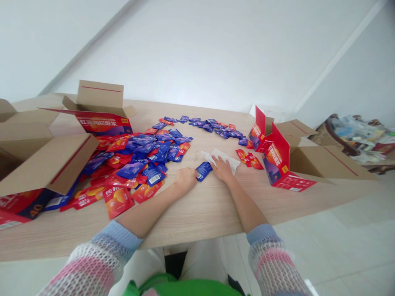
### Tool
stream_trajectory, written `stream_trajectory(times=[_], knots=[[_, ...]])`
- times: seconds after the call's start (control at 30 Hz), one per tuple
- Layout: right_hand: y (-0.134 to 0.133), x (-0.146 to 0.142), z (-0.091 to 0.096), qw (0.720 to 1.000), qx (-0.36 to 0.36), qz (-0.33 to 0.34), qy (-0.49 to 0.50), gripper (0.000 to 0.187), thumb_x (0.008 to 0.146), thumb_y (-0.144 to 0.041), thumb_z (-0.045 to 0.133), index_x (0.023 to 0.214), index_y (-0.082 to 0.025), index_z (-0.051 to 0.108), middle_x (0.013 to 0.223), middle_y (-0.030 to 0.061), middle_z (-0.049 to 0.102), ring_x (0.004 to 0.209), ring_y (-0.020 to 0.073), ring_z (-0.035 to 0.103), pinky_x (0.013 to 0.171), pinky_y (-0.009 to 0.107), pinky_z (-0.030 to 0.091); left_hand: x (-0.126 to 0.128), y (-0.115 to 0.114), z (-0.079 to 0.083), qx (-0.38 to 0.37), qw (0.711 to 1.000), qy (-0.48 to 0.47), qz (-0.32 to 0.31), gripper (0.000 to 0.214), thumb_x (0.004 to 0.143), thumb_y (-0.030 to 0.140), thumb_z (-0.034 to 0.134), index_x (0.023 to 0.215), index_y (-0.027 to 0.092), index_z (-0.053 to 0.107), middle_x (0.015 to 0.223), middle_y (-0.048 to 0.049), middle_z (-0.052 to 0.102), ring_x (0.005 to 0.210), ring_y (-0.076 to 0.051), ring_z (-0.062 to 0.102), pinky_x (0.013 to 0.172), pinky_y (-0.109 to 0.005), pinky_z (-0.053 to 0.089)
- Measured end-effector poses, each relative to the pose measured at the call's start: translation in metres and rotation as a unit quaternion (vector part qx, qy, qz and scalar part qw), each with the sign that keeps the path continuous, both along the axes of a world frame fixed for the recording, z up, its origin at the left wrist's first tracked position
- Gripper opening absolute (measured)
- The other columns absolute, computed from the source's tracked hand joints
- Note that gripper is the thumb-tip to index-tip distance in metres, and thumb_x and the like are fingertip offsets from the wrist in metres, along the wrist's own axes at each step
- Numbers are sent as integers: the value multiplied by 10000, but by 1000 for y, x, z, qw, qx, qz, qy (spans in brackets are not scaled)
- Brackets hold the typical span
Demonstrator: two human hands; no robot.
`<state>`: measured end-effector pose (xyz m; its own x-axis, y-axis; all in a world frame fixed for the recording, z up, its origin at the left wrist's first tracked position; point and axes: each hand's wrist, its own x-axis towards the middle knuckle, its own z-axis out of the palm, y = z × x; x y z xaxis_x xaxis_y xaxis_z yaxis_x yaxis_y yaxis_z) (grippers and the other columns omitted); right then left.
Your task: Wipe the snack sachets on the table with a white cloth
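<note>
My left hand (185,179) is curled closed on the wooden table (197,213), pinching the near end of a blue sachet (203,170). My right hand (221,169) lies just right of it, fingers spread flat on a white tissue (222,158) and touching the sachet's far end. A big heap of blue and red sachets (135,160) spreads to the left of my hands. A thinner row of blue sachets (212,124) lies behind them. A few red sachets (249,159) rest just right of the tissue.
Open red-and-purple cartons (279,162) with brown insides stand at the right. Another open carton (105,119) stands at the back left, and large cardboard flaps (46,164) cover the left edge. A cluttered basket (358,135) sits on the floor far right.
</note>
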<state>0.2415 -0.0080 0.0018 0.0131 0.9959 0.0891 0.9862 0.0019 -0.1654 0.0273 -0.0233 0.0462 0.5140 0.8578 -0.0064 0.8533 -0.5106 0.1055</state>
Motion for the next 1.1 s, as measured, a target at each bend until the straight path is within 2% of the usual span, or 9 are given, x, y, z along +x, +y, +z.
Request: stream_trajectory(times=[0.17,0.33,0.4,0.47,0.57,0.67,0.87,1.0,1.1], knots=[[-8,15,0,999,22,-20,26,578,966,-485,162,1442,-196,320,1452,96,384,1381,254,247,1107,537,156,-3,-13,-7,-4,1000,12,10,330,892,169,382,1081,151,652,900,-166,683,853,-284,664,709,-369,485],[-20,3,5,993,61,40,91,607,966,-474,106,1455,-167,293,1426,114,421,1331,231,357,1108,427,248,-4,-18,-9,-19,1000,9,13,348,908,154,364,1161,159,603,896,-163,681,848,-293,667,692,-387,489],[-25,-13,7,990,51,100,84,595,966,-473,120,1473,-188,245,1468,86,358,1366,218,291,1118,429,230,-3,-17,-8,-22,1000,7,12,337,914,154,363,1142,146,612,906,-168,682,862,-291,666,704,-388,491],[-29,-28,7,985,25,165,53,558,964,-485,167,1470,-266,248,1510,25,275,1409,224,165,1130,480,167,-1,-16,-8,-21,1000,6,6,321,910,144,368,1083,126,638,918,-172,684,871,-287,665,716,-386,495],[-28,-38,8,977,-2,215,18,503,962,-497,202,1440,-366,286,1527,-48,216,1423,236,71,1123,539,104,1,-15,-9,-21,1000,5,3,296,903,130,385,1000,112,664,935,-166,688,889,-272,663,740,-373,499],[-18,-30,6,981,-1,195,18,509,963,-506,195,1441,-355,288,1523,-44,233,1418,230,114,1121,529,128,5,-15,-11,-23,1000,2,9,290,911,130,388,1003,104,663,928,-158,691,894,-258,663,747,-351,501],[1,-3,-4,997,16,67,18,540,966,-500,159,1451,-296,280,1491,10,321,1396,250,203,1102,560,154,12,-18,-12,-26,999,17,12,329,912,97,344,992,72,663,901,-179,692,841,-260,674,684,-330,506],[2,8,-8,999,29,1,12,546,963,-504,161,1440,-285,311,1484,27,336,1394,268,204,1090,593,146,10,-19,-12,-18,1000,13,14,354,918,101,320,1001,79,664,873,-175,694,831,-277,676,660,-352,511],[-2,16,-6,998,42,-27,29,585,961,-503,154,1419,-207,367,1448,92,391,1375,274,257,1097,555,174,6,-20,-11,-19,1000,9,19,345,918,106,333,1071,92,642,877,-170,692,846,-272,674,685,-356,508]])
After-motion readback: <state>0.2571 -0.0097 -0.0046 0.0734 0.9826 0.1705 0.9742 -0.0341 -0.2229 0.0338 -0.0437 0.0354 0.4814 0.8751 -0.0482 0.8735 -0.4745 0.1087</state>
